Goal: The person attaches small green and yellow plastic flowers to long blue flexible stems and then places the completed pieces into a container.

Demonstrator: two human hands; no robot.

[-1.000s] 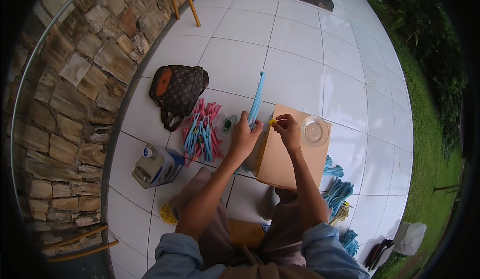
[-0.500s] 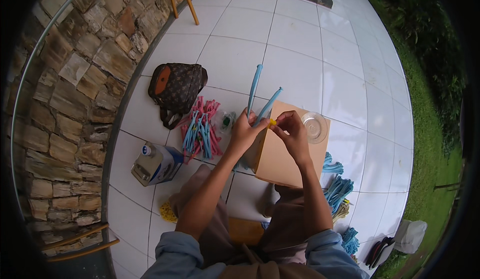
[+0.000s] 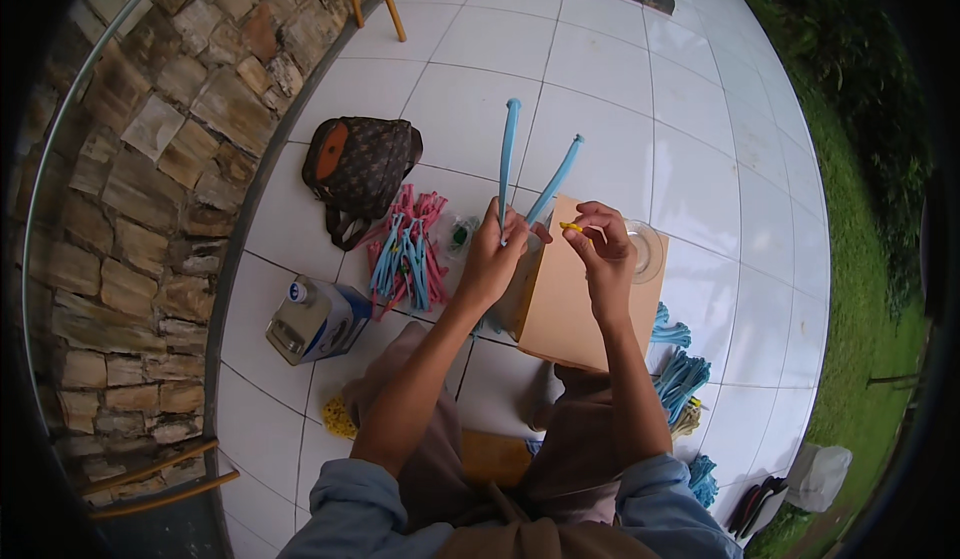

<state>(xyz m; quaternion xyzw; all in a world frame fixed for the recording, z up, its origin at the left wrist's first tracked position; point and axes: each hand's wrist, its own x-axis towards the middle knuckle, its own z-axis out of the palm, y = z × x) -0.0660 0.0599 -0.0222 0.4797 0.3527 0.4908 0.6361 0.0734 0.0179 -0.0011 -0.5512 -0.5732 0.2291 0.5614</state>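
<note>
Light-blue, slim, smooth-looking strips (image 3: 510, 154): two lengths fan into a V, rising past the far-left corner of the flat-topped tan cardboard box (image 3: 570, 309); I cannot tell whether they join inside the grip.
Left hand (image 3: 495, 259): beside the box's left edge, fingers wrapped closed round the strips' lower part.
Right hand (image 3: 608, 254): above the box, thumb and fingertips pinched on a small yellow piece (image 3: 571, 227), the other fingers loosely bent.
Handling: from my remote seat, I would brace the strips low, hold the V spread, and pinch the yellow piece lightly so its edge stays visible.
Clear round dish (image 3: 652, 254): on the box's far-right corner, shiny and ridged.
Pink-and-blue heap of strips (image 3: 408, 254): left of the box, limp and tangled.
Blue bundles (image 3: 684, 381): right of the box, stringy and gathered.
Brown patterned backpack (image 3: 365, 169): far left of the box, soft and rounded.
</note>
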